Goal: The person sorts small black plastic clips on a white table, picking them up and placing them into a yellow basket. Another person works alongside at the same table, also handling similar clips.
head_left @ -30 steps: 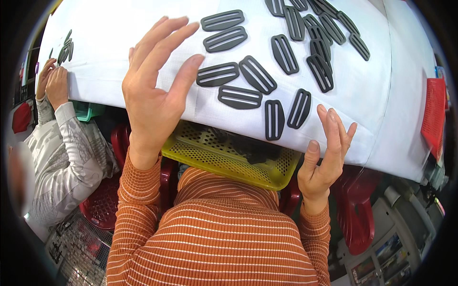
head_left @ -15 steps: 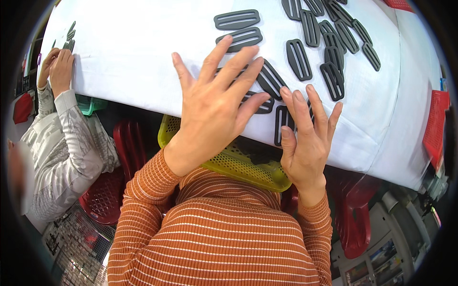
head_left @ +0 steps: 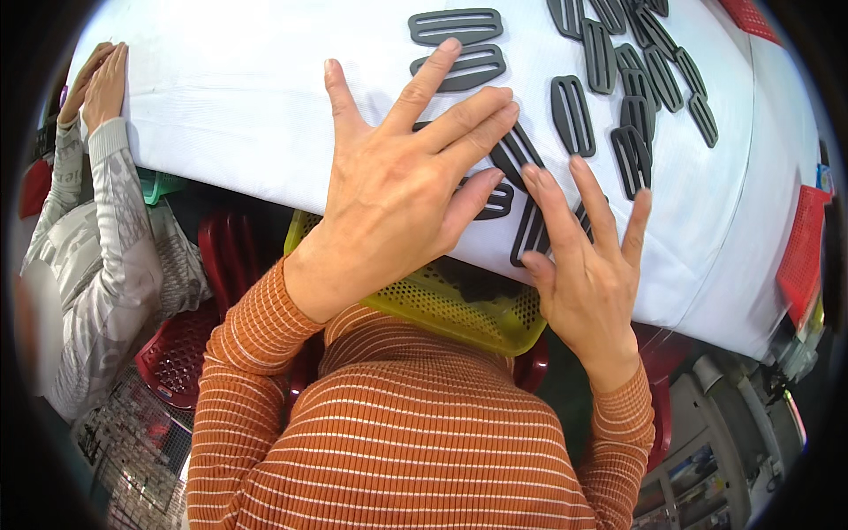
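Note:
My left hand (head_left: 402, 172) is spread open, palm down, over several dark grey slotted strap buckles on the white-covered table. Its fingertips reach a buckle (head_left: 481, 67) beneath another buckle (head_left: 456, 27); whether they press on it I cannot tell. Partly hidden under that hand are a slanted buckle (head_left: 515, 156) and a buckle near the thumb (head_left: 499, 202). Fingers apart, my right hand (head_left: 590, 278) rests at the table's front edge. By its index finger and thumb lies a tilted buckle (head_left: 530, 237), partly covered. Neither hand grips anything.
More buckles (head_left: 599, 57) lie loosely overlapped at the far right of the white table (head_left: 256, 106). A yellow-green perforated basket (head_left: 442, 320) sits below the front edge. Another person's hands (head_left: 104, 84) rest at the left table edge. Red chairs (head_left: 231, 265) stand below.
My right hand has moved right and slightly down. The buckle beside its thumb has turned from upright to slanted. The other person's hands have moved up, and the buckles by them no longer show.

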